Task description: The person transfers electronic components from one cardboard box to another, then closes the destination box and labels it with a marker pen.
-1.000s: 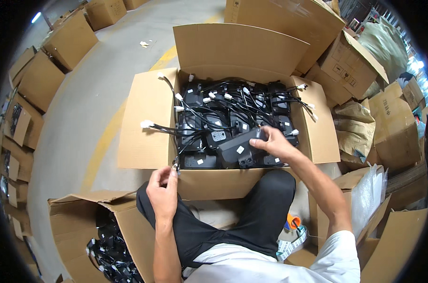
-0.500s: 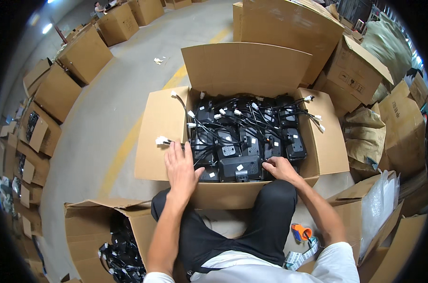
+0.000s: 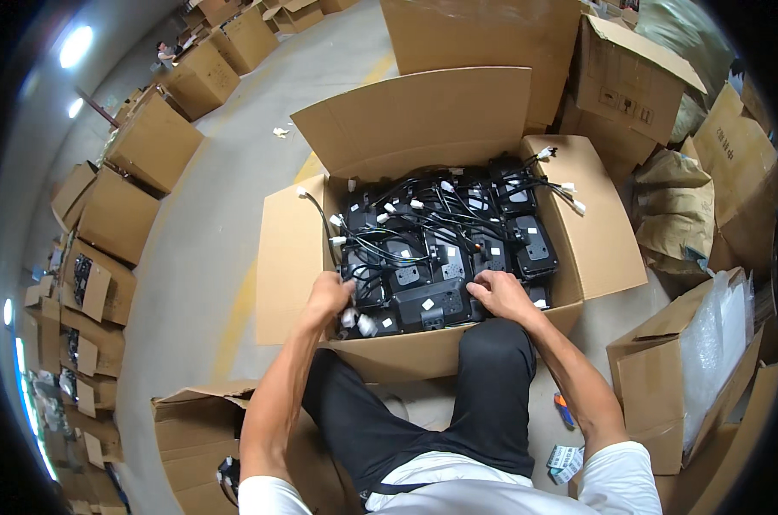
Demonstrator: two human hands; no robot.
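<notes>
Black plastic devices (image 3: 533,246) with black cables and white plugs fill an open cardboard box (image 3: 389,354) in front of my knees. My left hand (image 3: 329,296) is at the box's left side, its fingers closed on a black cable. White plugs (image 3: 352,318) hang just below these fingers, slightly blurred. My right hand (image 3: 502,294) rests at the right end of a wide black device (image 3: 429,305) in the near row. Its fingers are curled, and whatever they pinch there is hidden.
Another open carton (image 3: 191,429) stands at the lower left. Large cartons (image 3: 483,51) rise behind the box. On the right are a carton with bubble wrap (image 3: 713,360) and a brown sack (image 3: 676,210). An orange-blue object (image 3: 565,410) and a label roll (image 3: 566,463) lie by my right arm.
My left hand has gone from spread over the left flap to closed on a cable. The white plugs moved from that flap into the box. My right hand stays at the device. The view has shifted.
</notes>
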